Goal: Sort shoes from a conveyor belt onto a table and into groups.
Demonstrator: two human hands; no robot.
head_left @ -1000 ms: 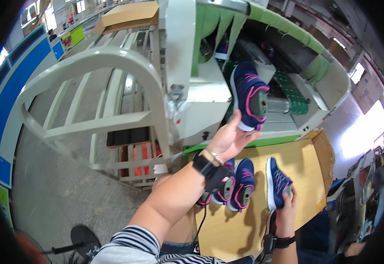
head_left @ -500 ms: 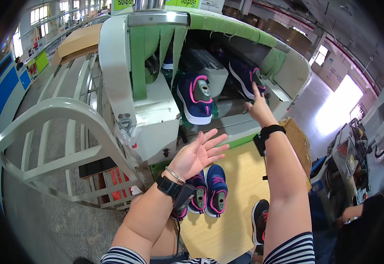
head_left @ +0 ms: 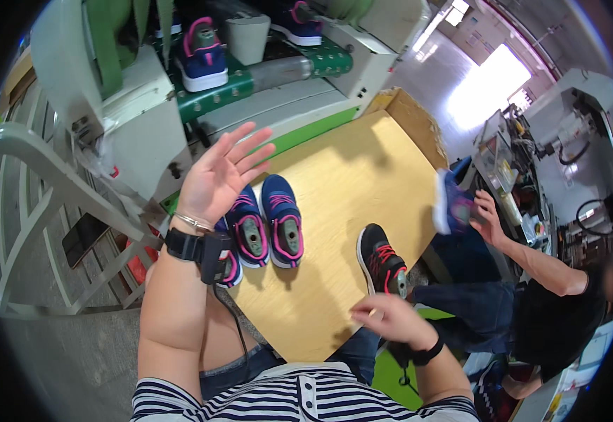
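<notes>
My left hand is held palm up with its fingers spread and nothing in it, over the left side of the table. Just below and beside it stand navy sneakers with pink trim: one sneaker, a second against it, and a third partly hidden by my wrist. My right hand is curled at the table's near end, with nothing visible in its fingers. Just beyond it sits a black sneaker with red-orange laces; whether they touch is unclear.
A machine with a green conveyor belt carries a navy sneaker and another sneaker. At the right, a co-worker's hand holds a blurred blue shoe. A grey metal rack is at left; torn cardboard edges the table.
My right hand has come back from the sneaker on the conveyor to the black sneaker, and curled. My left hand stays open. A co-worker's blue shoe has come into view; my view tilts lower.
</notes>
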